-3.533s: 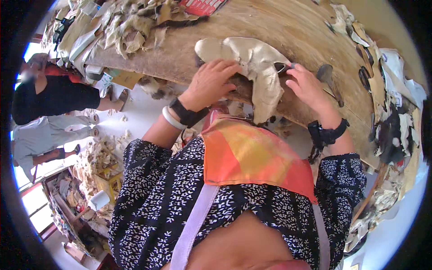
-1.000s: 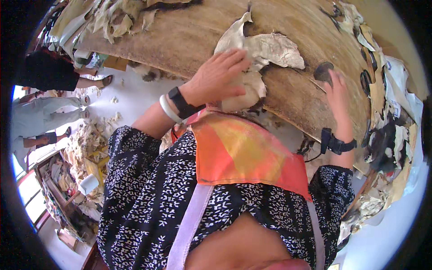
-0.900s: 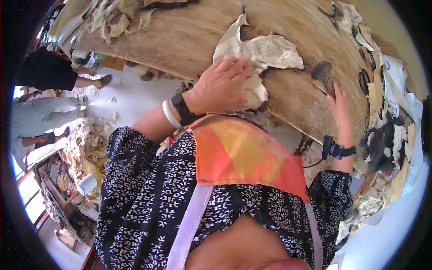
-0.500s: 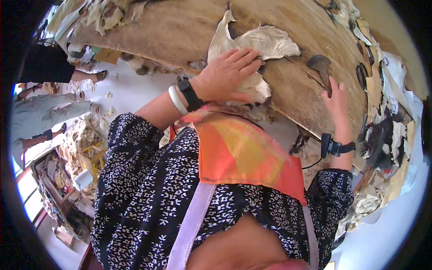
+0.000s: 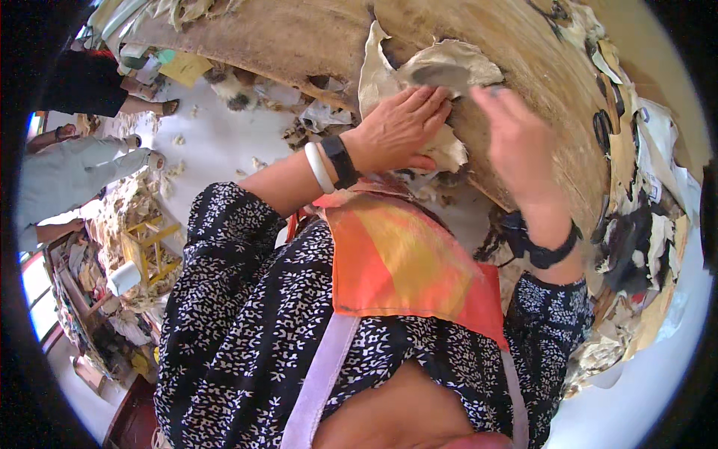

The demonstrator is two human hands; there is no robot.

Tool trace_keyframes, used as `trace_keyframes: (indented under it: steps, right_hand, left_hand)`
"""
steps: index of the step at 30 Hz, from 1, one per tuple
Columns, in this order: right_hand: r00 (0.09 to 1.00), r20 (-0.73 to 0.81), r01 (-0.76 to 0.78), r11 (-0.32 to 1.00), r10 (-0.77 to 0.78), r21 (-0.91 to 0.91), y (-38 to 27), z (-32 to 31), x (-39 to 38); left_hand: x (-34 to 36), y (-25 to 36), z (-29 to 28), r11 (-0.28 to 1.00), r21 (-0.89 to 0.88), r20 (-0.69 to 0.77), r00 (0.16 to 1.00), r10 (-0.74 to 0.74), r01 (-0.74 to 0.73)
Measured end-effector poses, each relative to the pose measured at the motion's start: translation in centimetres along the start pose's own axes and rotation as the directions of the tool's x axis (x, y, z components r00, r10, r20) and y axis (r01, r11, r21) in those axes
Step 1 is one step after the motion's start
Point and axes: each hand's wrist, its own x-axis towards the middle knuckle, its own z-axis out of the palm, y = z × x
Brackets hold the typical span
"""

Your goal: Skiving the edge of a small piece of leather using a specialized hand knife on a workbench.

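Observation:
A pale, irregular piece of hide [image 5: 376, 73] lies on the brown wooden board [image 5: 314, 56], with a raised, curling edge at its far side. My left hand [image 5: 396, 129] rests palm down on the hide, fingers stretched out toward the right. In my right hand [image 5: 523, 150], smeared by motion, is a dark tool with a wide rounded head [image 5: 440, 75]. That head is over the far part of the hide, just beyond my left fingertips. Its handle is mostly hidden by my fingers, and I cannot tell whether the head touches the hide.
Black-handled scissors [image 5: 603, 129] lie at the board's right edge, beside hide strips and dark fur scraps [image 5: 628, 243]. More pale hide [image 5: 183, 9] sits at the far left. Two people stand at the left near a yellow stool [image 5: 153, 251] and heaped scraps. Fluff dots the floor.
My right hand has swung left with the dark tool, from the bare board to over the hide. My left hand stays flat on the hide, slightly farther right in the picture.

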Motion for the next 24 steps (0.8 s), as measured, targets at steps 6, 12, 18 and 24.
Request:
trace_keyframes:
  steps: [6, 12, 18, 24]
  right_hand:
    - [0.976, 0.14, 0.185, 0.974, -0.167, -0.13, -1.6, 3.1, -0.5]
    - [0.952, 0.046, 0.306, 0.938, -0.302, -0.162, -1.7, 6.1, -3.2]
    - [0.962, -0.045, 0.261, 0.955, -0.269, -0.143, -1.9, 9.6, -3.9]
    - [0.968, -0.007, 0.244, 0.954, -0.249, -0.177, -1.1, 6.6, -3.8]
  left_hand:
    - [-0.8, 1.5, 3.2, 0.994, 0.112, -0.041, 0.999, -0.003, 0.007]
    - [-2.1, 2.7, 6.4, 0.935, 0.302, -0.063, 0.975, 0.212, -0.184]
    - [-4.1, 3.1, 8.0, 0.929, 0.35, -0.01, 0.992, 0.127, -0.116]
    - [-3.1, 2.6, 8.1, 0.922, 0.37, -0.081, 0.985, 0.155, -0.114]
